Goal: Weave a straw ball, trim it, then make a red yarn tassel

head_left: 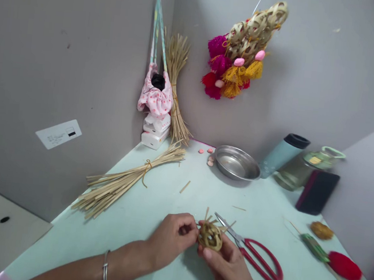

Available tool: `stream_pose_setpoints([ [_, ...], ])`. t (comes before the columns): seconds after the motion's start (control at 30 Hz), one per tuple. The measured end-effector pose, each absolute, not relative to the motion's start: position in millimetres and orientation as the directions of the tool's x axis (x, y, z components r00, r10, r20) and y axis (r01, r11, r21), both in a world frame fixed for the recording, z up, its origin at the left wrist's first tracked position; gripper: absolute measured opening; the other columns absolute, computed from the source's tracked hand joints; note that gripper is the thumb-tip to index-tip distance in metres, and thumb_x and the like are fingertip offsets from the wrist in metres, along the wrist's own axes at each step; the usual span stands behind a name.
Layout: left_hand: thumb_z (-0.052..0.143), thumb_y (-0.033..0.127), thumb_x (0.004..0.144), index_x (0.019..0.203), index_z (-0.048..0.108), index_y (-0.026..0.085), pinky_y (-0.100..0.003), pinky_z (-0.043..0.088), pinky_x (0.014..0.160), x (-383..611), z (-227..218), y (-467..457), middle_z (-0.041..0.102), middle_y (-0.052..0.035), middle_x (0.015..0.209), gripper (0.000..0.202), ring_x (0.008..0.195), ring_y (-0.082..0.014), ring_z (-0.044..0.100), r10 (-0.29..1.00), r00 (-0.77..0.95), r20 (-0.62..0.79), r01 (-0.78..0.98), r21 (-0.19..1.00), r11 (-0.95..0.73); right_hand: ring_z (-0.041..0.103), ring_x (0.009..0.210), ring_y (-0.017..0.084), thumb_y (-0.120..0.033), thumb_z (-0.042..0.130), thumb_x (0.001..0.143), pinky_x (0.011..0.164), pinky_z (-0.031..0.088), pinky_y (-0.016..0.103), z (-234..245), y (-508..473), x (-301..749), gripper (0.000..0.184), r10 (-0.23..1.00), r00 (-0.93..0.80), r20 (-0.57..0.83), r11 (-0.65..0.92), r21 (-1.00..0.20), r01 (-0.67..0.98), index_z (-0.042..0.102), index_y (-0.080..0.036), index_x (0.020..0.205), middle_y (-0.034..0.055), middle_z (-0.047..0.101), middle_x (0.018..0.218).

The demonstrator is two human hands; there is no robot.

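**Bare right hand [232, 265] holds small round woven tan-straw ball [210, 238]**

Thumb and fingers pinch it above the pale-green tabletop [159, 195]. The bare left hand [173, 236] presses its fingertips together at the ball's left edge, anything between them unclear.

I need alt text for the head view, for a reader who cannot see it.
The right hand holds a woven ball, the left hand at its edge, over a pale green table, with red-handled scissors nearby. Behind lie a tied bundle of strips and a metal bowl; a tasselled woven cluster hangs above.
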State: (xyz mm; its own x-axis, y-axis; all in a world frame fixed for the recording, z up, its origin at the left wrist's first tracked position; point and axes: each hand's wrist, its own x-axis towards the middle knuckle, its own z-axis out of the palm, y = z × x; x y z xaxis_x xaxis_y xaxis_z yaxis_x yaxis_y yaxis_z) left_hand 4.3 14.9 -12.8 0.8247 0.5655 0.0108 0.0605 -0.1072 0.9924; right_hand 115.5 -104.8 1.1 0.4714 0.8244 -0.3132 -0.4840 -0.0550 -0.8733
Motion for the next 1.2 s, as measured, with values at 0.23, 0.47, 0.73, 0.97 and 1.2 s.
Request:
stream_pose_setpoints([
  [0.23, 0.053, 0.019, 0.076, 0.063, 0.053, 0.017, -0.022, 0.036, 0.063, 5.5, -9.9, 14.8, 0.053, 0.0017, 0.067, 0.014, 0.065, -0.0115, 0.048, 0.563, 0.823, 0.070, 0.051, 0.979, -0.197, 0.054, 0.071, 0.014, -0.035, 0.089, 0.062, 0.070, 0.048, 0.025, 0.5, -104.7, 121.7, 0.030, 0.843, 0.450, -0.297, -0.066, -0.886, -0.460, 0.078, -0.020, 0.085, 0.0014, 0.066, 0.076],
  [0.47, 0.053, 0.017, 0.075, 0.063, 0.053, 0.017, -0.022, 0.036, 0.063, 4.9, -9.6, 16.8, 0.052, 0.0022, 0.067, 0.012, 0.065, -0.0111, 0.048, 0.559, 0.823, 0.098, 0.031, 0.976, -0.217, 0.054, 0.072, 0.013, -0.033, 0.089, 0.064, 0.070, 0.049, 0.022, 3.4, -106.3, 124.5, 0.031, 0.830, 0.468, -0.304, -0.043, -0.871, -0.489, 0.079, -0.019, 0.089, 0.0013, 0.065, 0.078],
  [0.73, 0.053, 0.018, 0.077, 0.063, 0.053, 0.017, -0.022, 0.035, 0.062, 3.0, -5.3, 18.4, 0.050, 0.0024, 0.066, 0.013, 0.065, -0.0110, 0.046, 0.544, 0.832, 0.108, 0.025, 0.973, -0.231, 0.056, 0.069, 0.013, -0.034, 0.090, 0.062, 0.069, 0.049, 0.024, 9.6, -106.1, 123.3, 0.036, 0.808, 0.502, -0.309, -0.015, -0.862, -0.506, 0.080, -0.018, 0.092, 0.0028, 0.067, 0.078],
  [0.97, 0.054, 0.019, 0.077, 0.063, 0.053, 0.017, -0.023, 0.035, 0.063, 2.3, -3.5, 19.6, 0.050, 0.0021, 0.067, 0.014, 0.065, -0.0113, 0.046, 0.540, 0.835, 0.110, 0.025, 0.971, -0.236, 0.054, 0.066, 0.012, -0.037, 0.089, 0.063, 0.066, 0.049, 0.022, 11.7, -105.5, 123.2, 0.032, 0.810, 0.509, -0.291, -0.001, -0.869, -0.495, 0.079, -0.015, 0.085, 0.0025, 0.064, 0.072],
  [1.2, 0.054, 0.018, 0.079, 0.064, 0.054, 0.017, -0.022, 0.035, 0.063, 0.7, -2.0, 20.6, 0.051, 0.0025, 0.067, 0.016, 0.066, -0.0108, 0.046, 0.538, 0.835, 0.117, 0.021, 0.970, -0.242, 0.055, 0.065, 0.012, -0.036, 0.087, 0.067, 0.063, 0.050, 0.023, 12.6, -105.8, 126.4, 0.029, 0.811, 0.505, -0.295, 0.026, -0.845, -0.534, 0.078, -0.015, 0.084, 0.0035, 0.063, 0.073],
])
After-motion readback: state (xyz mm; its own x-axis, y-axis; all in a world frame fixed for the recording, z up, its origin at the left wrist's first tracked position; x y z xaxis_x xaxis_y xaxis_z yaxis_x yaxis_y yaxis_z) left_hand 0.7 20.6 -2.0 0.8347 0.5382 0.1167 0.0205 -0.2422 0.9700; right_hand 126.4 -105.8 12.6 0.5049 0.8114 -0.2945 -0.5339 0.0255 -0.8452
